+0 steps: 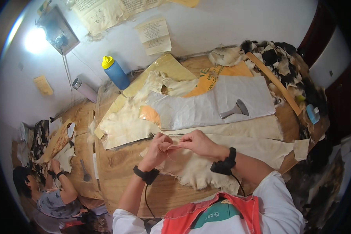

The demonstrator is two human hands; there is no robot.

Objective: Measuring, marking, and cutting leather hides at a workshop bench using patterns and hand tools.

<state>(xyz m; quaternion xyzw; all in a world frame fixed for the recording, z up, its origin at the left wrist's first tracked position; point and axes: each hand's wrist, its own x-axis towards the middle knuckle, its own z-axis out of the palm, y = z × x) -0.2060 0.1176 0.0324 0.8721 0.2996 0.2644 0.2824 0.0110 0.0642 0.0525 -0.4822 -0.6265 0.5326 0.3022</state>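
Observation:
My left hand (pixel 160 148) and my right hand (pixel 195 144) meet over the near edge of the work, fingers closed on a thin, pale strip (pixel 170 156) that dangles in a loop. Beneath them lies a cream hide piece (pixel 241 150) with a ragged lower edge. Just beyond are another cream hide (pixel 124 128) and a silvery sheet pattern (pixel 195 109), with a dark fan-shaped blade tool (pixel 234 109) on it.
A blue bottle (pixel 117 76) and pink flask (pixel 84 90) stand by the wall. Fur scraps (pixel 279 58), a wooden strip (pixel 273 82) and a light-blue object (pixel 312 114) lie rightward. A co-worker (pixel 54 195) works at lower left near a second blade tool (pixel 85 173).

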